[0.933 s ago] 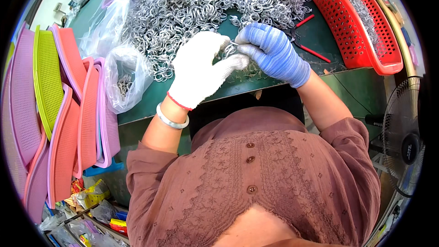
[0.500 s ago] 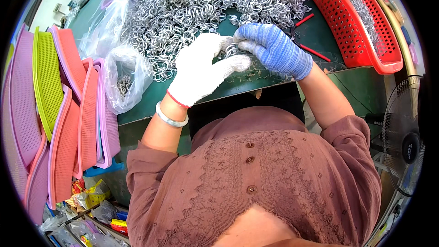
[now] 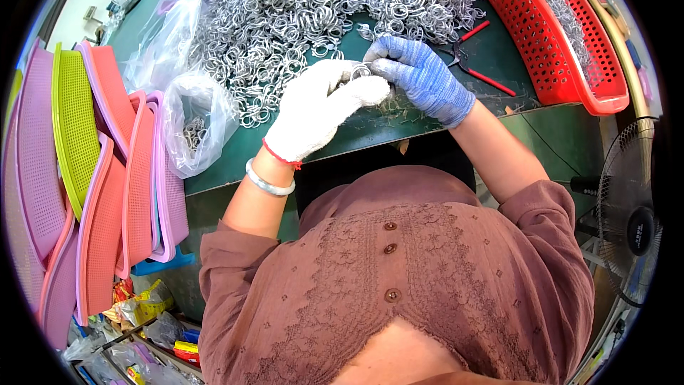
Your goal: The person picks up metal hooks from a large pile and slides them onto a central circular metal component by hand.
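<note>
My left hand (image 3: 311, 105), in a white knit glove with a red cuff edge, is closed with thumb and fingers around a grey metal ring (image 3: 361, 70). Against the same ring, the fingertips of my right hand (image 3: 426, 84) pinch together in a blue knit glove. Both hands meet above the front part of the green table (image 3: 367, 127). Any other small pieces between the fingers are mostly hidden. A large heap of grey metal rings (image 3: 299, 7) lies just beyond the hands.
Red-handled pliers (image 3: 490, 81) lie right of my right hand, before a red perforated basket (image 3: 516, 18) holding metal pieces. A clear plastic bag (image 3: 199, 117) with rings sits at left, beside stacked coloured baskets (image 3: 107, 221). A fan (image 3: 630, 221) stands at far right.
My left thumb has closed in toward the fingers, covering more of the rings. My right hand has turned and shifted slightly left, uncovering more of the pliers.
</note>
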